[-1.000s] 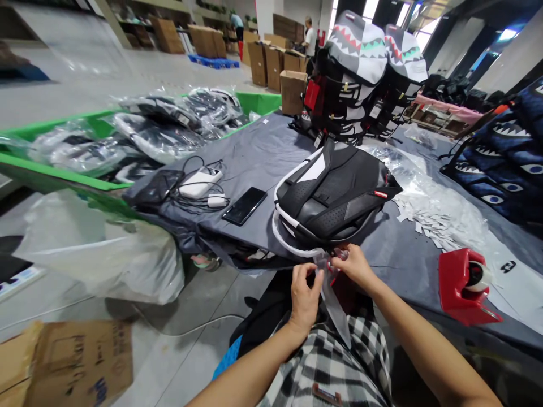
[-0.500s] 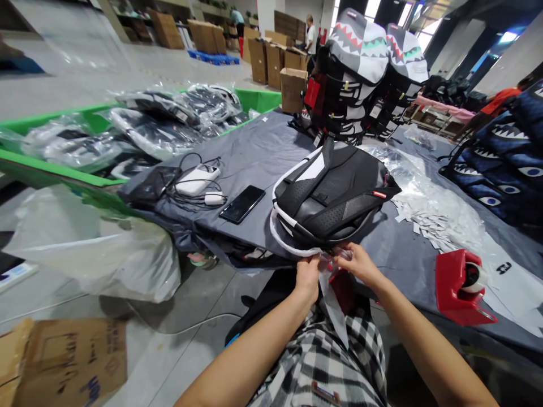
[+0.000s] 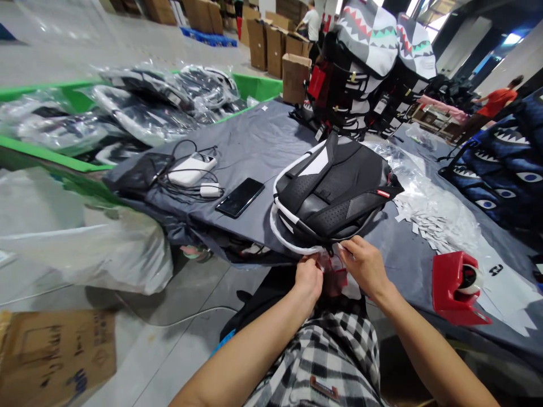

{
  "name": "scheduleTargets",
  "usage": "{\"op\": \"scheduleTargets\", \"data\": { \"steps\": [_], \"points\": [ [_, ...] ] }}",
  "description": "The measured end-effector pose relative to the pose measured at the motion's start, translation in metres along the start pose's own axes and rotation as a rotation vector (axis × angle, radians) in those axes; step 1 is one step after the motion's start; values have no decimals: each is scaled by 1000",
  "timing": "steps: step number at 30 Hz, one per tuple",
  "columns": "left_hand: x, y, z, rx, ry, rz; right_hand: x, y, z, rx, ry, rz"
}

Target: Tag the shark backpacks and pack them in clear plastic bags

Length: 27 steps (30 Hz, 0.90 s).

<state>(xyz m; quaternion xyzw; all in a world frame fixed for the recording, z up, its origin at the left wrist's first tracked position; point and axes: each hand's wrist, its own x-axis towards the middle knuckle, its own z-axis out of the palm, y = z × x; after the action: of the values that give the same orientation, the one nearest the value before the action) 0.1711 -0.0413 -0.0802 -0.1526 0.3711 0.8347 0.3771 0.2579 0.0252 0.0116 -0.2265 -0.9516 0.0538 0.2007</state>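
A black backpack (image 3: pixel 335 192) with white piping lies on the table, straps upward, its near end at the table's front edge. Just below that end, my left hand (image 3: pixel 309 278) pinches the left side of a piece of clear plastic (image 3: pixel 327 261). My right hand (image 3: pixel 363 264) is closed on the plastic's other side, fingertips close to the backpack's lower rim. Between the hands a red tag (image 3: pixel 336 282) hangs over my lap, partly seen through the plastic. My fingers hide how the plastic and tag are joined.
Left of the backpack are a phone (image 3: pixel 240 198) and a white power bank (image 3: pixel 193 168) with cables. At right stand a red tape dispenser (image 3: pixel 448 289) and scattered white paper slips (image 3: pixel 436 220). Stacked backpacks (image 3: pixel 360 68) rise behind; a green-walled bin (image 3: pixel 258 87) holds bagged backpacks.
The long whitish strip that hung below my hands has drawn up, and only a short piece shows. My right hand has turned and its fingers have closed in more. The backpack stays put.
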Motion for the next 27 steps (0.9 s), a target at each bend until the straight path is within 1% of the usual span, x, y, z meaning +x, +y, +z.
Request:
{"op": "scheduleTargets", "data": {
  "steps": [2, 4, 7, 10, 12, 17, 23, 25, 27],
  "points": [
    [-5, 2, -1, -10, 1, -43, 2, -11, -1, -143, 27, -57],
    [-12, 5, -4, -8, -7, -86, 3, -21, 4, -228, 35, -107],
    [-20, 11, -9, 32, -74, -105, -2, -33, 20, -281, 28, -143],
    [-22, 15, -11, 61, -127, -89, -12, -39, 37, -273, 14, -140],
    [-21, 17, -10, 53, -114, -82, -20, -39, 44, -239, 25, -119],
    [-21, 19, -6, 8, -111, -77, -36, -30, 50, -170, 139, -83],
    [-26, 21, -6, 16, -169, -91, -31, -21, 55, -169, 282, -83],
    [-25, 20, -6, 51, -155, -47, -29, -22, 56, -188, 313, -95],
    [-22, 17, -5, 103, -106, 11, -30, -23, 55, -186, 319, -113]
  ]
}}
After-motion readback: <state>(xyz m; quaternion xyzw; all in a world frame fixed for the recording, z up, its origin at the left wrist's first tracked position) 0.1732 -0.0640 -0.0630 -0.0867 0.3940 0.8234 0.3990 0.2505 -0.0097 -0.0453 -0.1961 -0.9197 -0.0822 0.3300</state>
